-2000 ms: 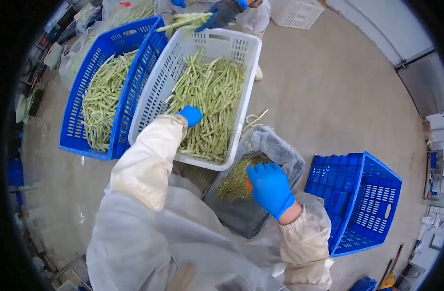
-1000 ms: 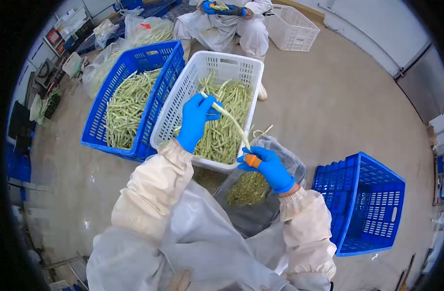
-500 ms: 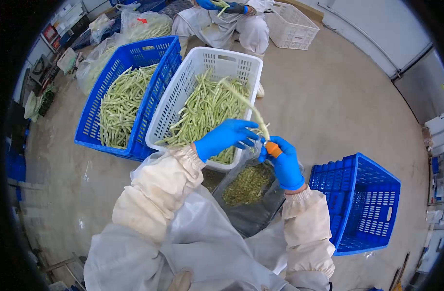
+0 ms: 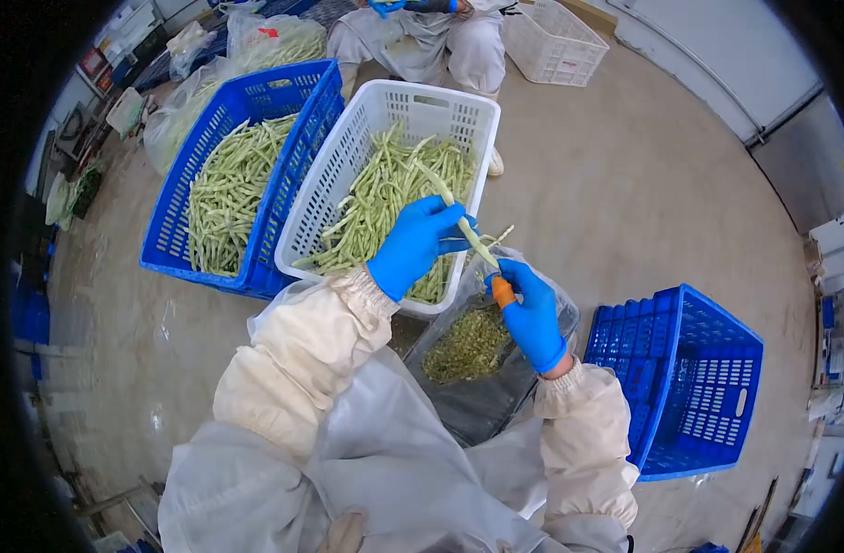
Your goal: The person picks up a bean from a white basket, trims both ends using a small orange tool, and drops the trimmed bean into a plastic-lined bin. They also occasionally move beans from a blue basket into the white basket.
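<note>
A long pale green bean point(image 4: 478, 245) slants between my two hands over the near right corner of a white crate point(image 4: 297, 230) of green beans. My left hand point(image 4: 413, 247), in a blue glove, is closed around its middle, with the upper end sticking out past the fingers. At the lower end, my right hand point(image 4: 535, 321), also blue-gloved, pinches the bean by its tip. An orange cover-like piece point(image 4: 503, 291) sits at the right thumb. Beneath the right hand, a clear plastic bag point(image 4: 555, 309) surrounds a heap of green trimmings point(image 4: 470, 343).
Left of the white crate stands a blue crate point(image 4: 168, 217) of beans. A stack of blue crates point(image 4: 677, 387) stands at my right. Across from me sits a co-worker point(image 4: 422, 46), near another white crate point(image 4: 555, 41). Filled plastic bags point(image 4: 270, 41) lie at the back left.
My left hand has gone from loose fingers beside the bean to a grip around it. The bean has dropped lower and nearer, and my right hand has shifted slightly down.
</note>
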Available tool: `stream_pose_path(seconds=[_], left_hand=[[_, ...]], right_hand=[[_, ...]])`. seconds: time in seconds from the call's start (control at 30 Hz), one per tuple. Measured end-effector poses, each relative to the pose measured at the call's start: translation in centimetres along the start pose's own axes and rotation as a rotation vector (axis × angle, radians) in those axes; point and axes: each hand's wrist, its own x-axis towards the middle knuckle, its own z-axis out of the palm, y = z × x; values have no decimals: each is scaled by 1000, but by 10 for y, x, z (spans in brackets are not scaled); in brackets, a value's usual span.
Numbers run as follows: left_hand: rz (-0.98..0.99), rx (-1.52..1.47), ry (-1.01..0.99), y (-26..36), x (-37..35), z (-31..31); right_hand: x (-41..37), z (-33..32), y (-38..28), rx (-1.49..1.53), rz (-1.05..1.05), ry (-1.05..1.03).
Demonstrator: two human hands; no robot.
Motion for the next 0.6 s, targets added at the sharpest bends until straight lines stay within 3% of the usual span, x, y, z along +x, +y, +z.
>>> stream_pose_path(seconds=[0.17, 0.37, 0.4, 0.43, 0.5, 0.53, 0.57, 0.6], left_hand=[[64, 62, 11, 0, -1, 0], [-35, -66, 7, -4, -1, 1], [-34, -68, 9, -6, 0, -1], [-88, -42, -46, -7, 1, -3], [-141, -16, -102, -4, 0, -6], [-190, 81, -315, 1, -2, -7], [-239, 178, -529, 4, -4, -9], [-268, 142, -592, 2, -6, -12]], right_hand=[[0, 0, -2, -8, -10, 0], [-4, 0, -19, -362, -72, 3], [-7, 4, -23, -438, -204, -41], [-8, 6, -26, -512, -338, -86], [-8, 2, -26, -470, -312, -85], [-7, -3, -25, -430, -285, -81], [-1, -14, -15, -340, -172, 108], [8, -31, -3, -250, -56, 297]])
